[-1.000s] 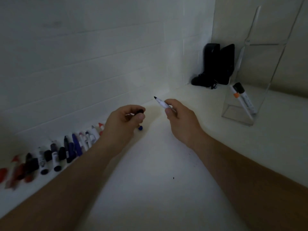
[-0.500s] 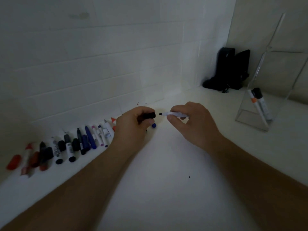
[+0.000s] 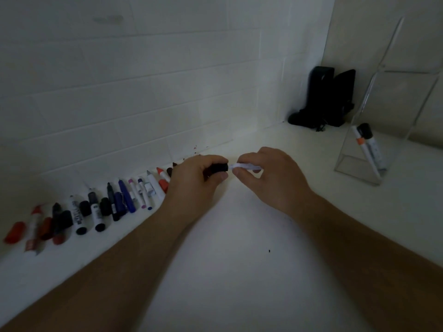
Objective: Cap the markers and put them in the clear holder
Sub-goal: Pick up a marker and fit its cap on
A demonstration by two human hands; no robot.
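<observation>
Left hand [image 3: 199, 180] grips a black cap [image 3: 218, 168] between thumb and curled fingers; your right hand [image 3: 268, 178] pinches the white marker [image 3: 244, 166] by its barrel, tip end pointed into the cap. Cap and marker meet in mid-air above the desk [image 3: 239, 271], between the two hands, well left of the clear holder [image 3: 374, 144]. Holder stands at the right edge with two capped markers [image 3: 368, 147] leaning inside, one black-capped, the other with an orange band. Row of loose markers and caps [image 3: 96, 207] lies along the wall at the left, many uncapped. Risks from here: if the cap goes on at an angle it may jam or sit half-seated, and a half-seated cap could pop off on the way into the holder. Pinching so near the tip, you could ink your fingers. The left forearm passes close over the near end of the row, so a careless swing could scatter it. Hard to read: light is dim, and the joint between cap and tip is hidden by your fingers, so you cannot tell whether the cap has clicked home. Marker's ink colour is not visible. Holder's top and right side are cut off by the frame. Dark object in the corner [image 3: 328, 99] is unidentifiable.
</observation>
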